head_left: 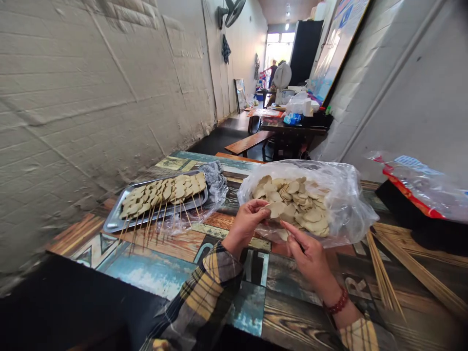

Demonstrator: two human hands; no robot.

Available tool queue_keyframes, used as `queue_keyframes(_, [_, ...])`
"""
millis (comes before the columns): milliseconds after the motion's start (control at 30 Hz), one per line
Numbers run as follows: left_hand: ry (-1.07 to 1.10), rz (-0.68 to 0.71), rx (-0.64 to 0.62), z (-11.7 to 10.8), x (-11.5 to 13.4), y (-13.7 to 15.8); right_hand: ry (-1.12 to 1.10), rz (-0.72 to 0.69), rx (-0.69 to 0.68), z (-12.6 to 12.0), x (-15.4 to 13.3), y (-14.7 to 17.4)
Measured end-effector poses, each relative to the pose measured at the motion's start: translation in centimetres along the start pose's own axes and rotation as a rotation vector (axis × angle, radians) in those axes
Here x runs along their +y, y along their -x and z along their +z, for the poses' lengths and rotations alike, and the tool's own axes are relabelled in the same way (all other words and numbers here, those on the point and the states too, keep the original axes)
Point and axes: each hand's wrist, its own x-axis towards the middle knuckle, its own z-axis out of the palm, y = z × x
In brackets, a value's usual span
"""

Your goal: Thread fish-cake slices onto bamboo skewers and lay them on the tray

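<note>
My left hand (252, 217) pinches a pale, flat, roundish food slice (277, 210) at the near side of a clear plastic bag. My right hand (305, 251) is closed with thumb and forefinger together around a thin bamboo skewer (287, 233), mostly hidden by the fingers. Its tip end lies close below the slice. In the open plastic bag (347, 204) lies a heap of loose pale slices (310, 214). To the left, a metal tray (113, 223) bears several loaded skewers (164, 192), their bare stick ends hanging over the near rim.
Loose bamboo skewers (382, 278) lie on the right of the patterned tabletop (146, 268). Beyond them is a black box (397, 200) with plastic packaging. Crumpled plastic (215, 180) sits by the tray. Farther back stand a bench (248, 142), a cluttered table and a person (273, 73).
</note>
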Motion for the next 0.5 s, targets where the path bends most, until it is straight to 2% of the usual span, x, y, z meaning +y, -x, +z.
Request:
queue_keyframes(167, [-0.062, 0.029, -0.009, 0.07, 0.18, 0.18, -0.006, -0.011, -0.072, -0.03, -0.40, 0.41])
queue_keyframes(500, [-0.077, 0.065, 0.016, 0.05, 0.54, 0.10, 0.009, -0.025, -0.062, 0.07, -0.55, 0.27])
